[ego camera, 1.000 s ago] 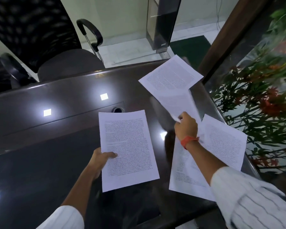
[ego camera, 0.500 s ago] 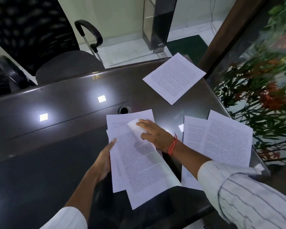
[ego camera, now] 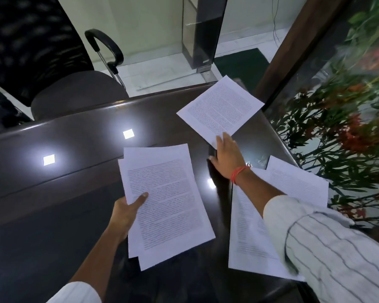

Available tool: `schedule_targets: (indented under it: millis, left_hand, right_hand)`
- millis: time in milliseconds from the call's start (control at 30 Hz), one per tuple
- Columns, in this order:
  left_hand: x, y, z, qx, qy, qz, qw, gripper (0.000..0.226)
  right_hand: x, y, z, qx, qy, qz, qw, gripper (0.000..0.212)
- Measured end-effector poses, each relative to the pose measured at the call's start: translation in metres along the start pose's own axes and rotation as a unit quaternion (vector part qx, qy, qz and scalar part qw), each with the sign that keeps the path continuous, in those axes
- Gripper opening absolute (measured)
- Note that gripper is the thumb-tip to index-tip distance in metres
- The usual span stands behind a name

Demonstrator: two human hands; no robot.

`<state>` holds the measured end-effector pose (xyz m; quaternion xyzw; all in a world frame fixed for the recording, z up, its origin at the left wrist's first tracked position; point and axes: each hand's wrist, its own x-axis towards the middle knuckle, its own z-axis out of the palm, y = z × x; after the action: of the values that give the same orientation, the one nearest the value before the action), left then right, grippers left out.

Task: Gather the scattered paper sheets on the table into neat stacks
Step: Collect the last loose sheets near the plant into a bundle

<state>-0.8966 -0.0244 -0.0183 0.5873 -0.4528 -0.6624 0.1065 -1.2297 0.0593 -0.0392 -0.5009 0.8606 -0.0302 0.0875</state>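
Observation:
On the dark glossy table (ego camera: 59, 189), a loose pile of two or three printed sheets (ego camera: 169, 200) lies in the middle, skewed against each other. My left hand (ego camera: 127, 212) holds the pile at its left edge, thumb on top. My right hand (ego camera: 228, 156) reaches to the far right with straight fingers that touch the near corner of a single printed sheet (ego camera: 220, 109) lying askew. Two more overlapping sheets (ego camera: 298, 184) lie at the right edge, partly hidden under my right sleeve.
A black office chair (ego camera: 59, 90) stands beyond the table's far edge. A glass pane with red-flowered plants (ego camera: 346, 132) behind it runs along the table's right side. A dark post (ego camera: 202, 33) stands on the floor behind. Ceiling lights reflect on the tabletop.
My right hand laid a sheet on the middle pile, then left it and reached out to the far sheet. My left hand stayed at the pile's left edge.

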Motion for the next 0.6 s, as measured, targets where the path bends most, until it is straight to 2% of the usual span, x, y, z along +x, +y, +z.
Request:
schedule_targets:
  millis: [100,233,400,500,600]
  left_hand:
    - [0.005,0.006,0.011,0.008,0.02,0.006,1.0,0.026]
    - [0.014,0.013,0.034,0.01,0.034,0.004,0.999,0.026]
    - [0.017,0.018,0.052,-0.019,0.03,-0.002,0.999,0.021]
    - [0.017,0.019,0.057,-0.026,0.031,-0.001,0.999,0.018]
    - [0.019,0.019,0.055,-0.021,0.031,-0.008,0.999,0.016]
  right_hand:
    - [0.024,0.017,0.0,-0.008,-0.036,0.023,0.999,0.061]
    - [0.033,0.024,0.0,-0.046,0.042,-0.016,0.998,0.019]
    - [0.051,0.027,-0.025,-0.136,-0.007,-0.073,0.988,0.019]
    - [0.052,0.015,-0.042,-0.055,-0.015,-0.042,0.997,0.02]
    - [0.036,-0.021,-0.054,0.11,0.058,0.006,0.992,0.022]
